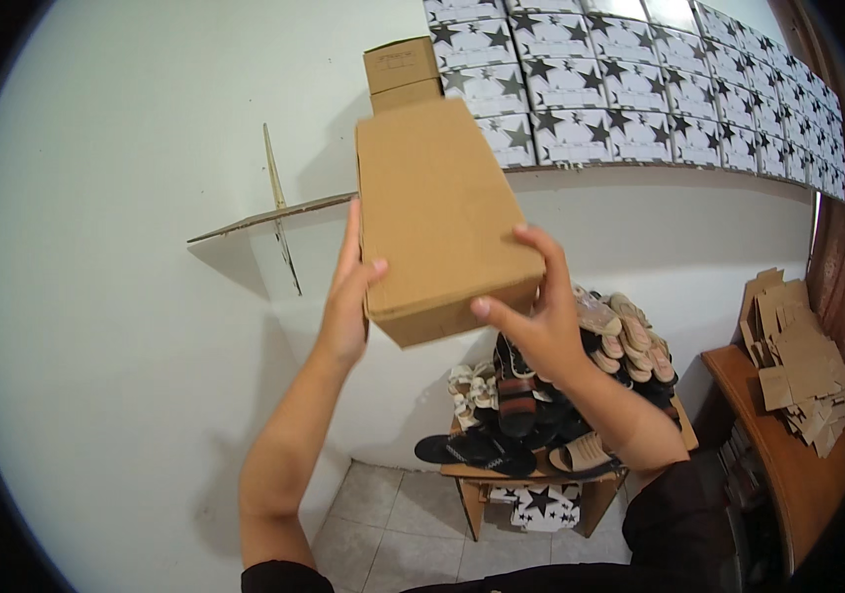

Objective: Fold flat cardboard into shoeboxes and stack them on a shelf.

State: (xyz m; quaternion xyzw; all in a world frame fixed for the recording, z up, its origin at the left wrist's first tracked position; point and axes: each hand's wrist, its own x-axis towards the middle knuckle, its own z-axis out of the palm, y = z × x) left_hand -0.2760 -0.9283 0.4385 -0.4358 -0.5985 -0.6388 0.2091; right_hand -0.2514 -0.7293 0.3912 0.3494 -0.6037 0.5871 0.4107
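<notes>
A closed brown cardboard box [442, 208] is held up in front of me, tilted, between both hands. My left hand [348, 301] grips its left side, the thumb on top near the close corner. On the right, my right hand [546, 311] is wrapped round the near right corner, its thumb on the front face. Beyond the held box, two brown boxes [401, 67] are stacked beside the row of star-printed boxes. The held box covers part of the wall shelf [274, 214].
White boxes with black stars [571, 84] fill a long wall shelf. Below, a small wooden table [591, 494] carries a pile of sandals [516, 405], with a star-printed box [546, 507] underneath. Flattened cardboard [803, 361] lies on a brown desk [739, 381] at right.
</notes>
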